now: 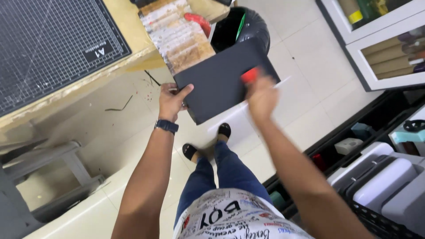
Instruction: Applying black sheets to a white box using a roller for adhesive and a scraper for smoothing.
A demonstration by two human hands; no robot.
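A white rectangular label sits at the corner of the dark gridded cutting mat point(48, 44) on the wooden table point(133, 42), far left of my hands. My left hand point(171, 101) pinches the lower left corner of a black sheet point(217, 82) held over the black bin point(248, 26). My blurred right hand point(262, 96) grips a small red tool point(250, 75) against its right edge, with open tiled floor point(305, 66) beyond.

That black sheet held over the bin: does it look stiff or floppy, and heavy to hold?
The black sheet probably is fairly stiff: it stays flat though the left hand pinches only its edge. It seems light, needing just that pinch. The right hand is blurred, so its grip is unclear.
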